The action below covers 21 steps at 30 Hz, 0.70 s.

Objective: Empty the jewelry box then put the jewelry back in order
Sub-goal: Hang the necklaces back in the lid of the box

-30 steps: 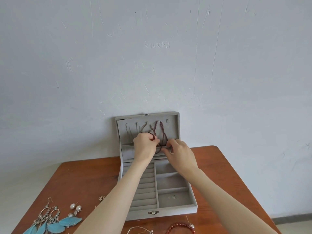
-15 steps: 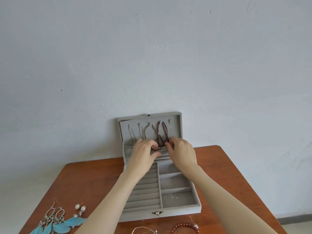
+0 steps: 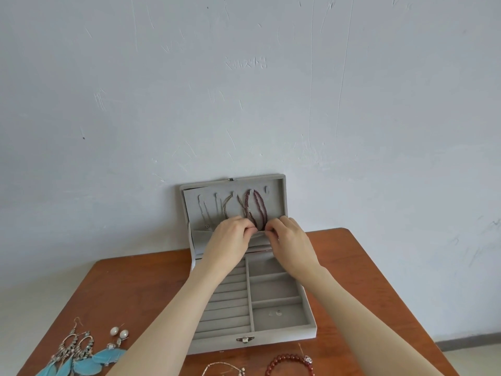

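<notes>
The grey jewelry box [image 3: 309, 318] stands open on the table, its lid [image 3: 276, 185] leaning against the wall. A dark red bead necklace [image 3: 257, 207] hangs from a hook in the lid, beside a thin brownish necklace [image 3: 230, 205] and a fine chain [image 3: 204, 213]. My left hand [image 3: 230, 237] and my right hand [image 3: 290, 240] meet at the rim of the lid's pocket [image 3: 202, 240]. My left fingers pinch the bead necklace's lower end. My right fingers pinch the pocket's edge next to it. Two small studs [image 3: 275, 312] lie in the front right compartment.
On the brown table [image 3: 135, 289] lie blue feather earrings [image 3: 81, 359] and pearl earrings [image 3: 119, 333] at the front left. A red bead bracelet [image 3: 292, 362] and a thin chain bracelet [image 3: 222, 369] lie in front of the box. The wall is right behind the lid.
My left hand has dropped from the middle of the lid to the pocket rim, and both hands have come together at the bead necklace's lower end. The view has shifted slightly.
</notes>
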Motion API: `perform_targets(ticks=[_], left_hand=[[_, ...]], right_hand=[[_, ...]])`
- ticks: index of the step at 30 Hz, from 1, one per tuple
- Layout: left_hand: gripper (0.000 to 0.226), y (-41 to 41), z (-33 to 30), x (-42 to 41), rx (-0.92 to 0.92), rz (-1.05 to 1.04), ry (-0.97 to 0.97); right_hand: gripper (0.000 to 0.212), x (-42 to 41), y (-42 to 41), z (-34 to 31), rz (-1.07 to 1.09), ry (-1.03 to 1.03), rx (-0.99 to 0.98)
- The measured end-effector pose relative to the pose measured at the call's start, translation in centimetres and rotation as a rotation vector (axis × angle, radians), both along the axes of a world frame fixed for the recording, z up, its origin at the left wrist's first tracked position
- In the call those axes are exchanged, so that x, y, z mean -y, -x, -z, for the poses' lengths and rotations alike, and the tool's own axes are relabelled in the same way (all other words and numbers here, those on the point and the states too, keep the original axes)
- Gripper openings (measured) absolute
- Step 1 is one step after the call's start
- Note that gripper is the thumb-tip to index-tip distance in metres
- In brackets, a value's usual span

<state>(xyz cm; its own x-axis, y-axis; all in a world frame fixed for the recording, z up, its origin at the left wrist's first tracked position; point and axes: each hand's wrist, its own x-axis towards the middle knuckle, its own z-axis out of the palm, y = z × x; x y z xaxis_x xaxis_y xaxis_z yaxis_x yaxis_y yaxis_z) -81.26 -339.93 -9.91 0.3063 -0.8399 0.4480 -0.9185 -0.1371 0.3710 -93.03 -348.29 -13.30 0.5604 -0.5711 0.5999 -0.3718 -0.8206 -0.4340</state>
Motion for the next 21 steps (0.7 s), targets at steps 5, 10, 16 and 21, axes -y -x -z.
perform_targets(ticks=[5, 10, 16, 21], left_hand=[[0.017, -0.7, 0.2, -0.4, 0.108, -0.038, 0.056], [0.014, -0.6, 0.5, -0.2, 0.190, -0.112, 0.108], [0.015, -0.9, 0.1, -1.5, 0.322, -0.035, 0.084], [0.026, -0.5, -0.9, -4.9, 0.390, 0.024, 0.047]], right_hand=[[0.007, 0.6, -0.4, -1.1, -0.004, 0.075, 0.034], [0.009, 0.5, -1.0, -1.5, 0.053, 0.143, 0.022], [0.015, -0.5, 0.3, -1.7, 0.017, 0.113, -0.034], [0.024, -3.0, 1.3, -2.3, -0.017, 0.153, -0.119]])
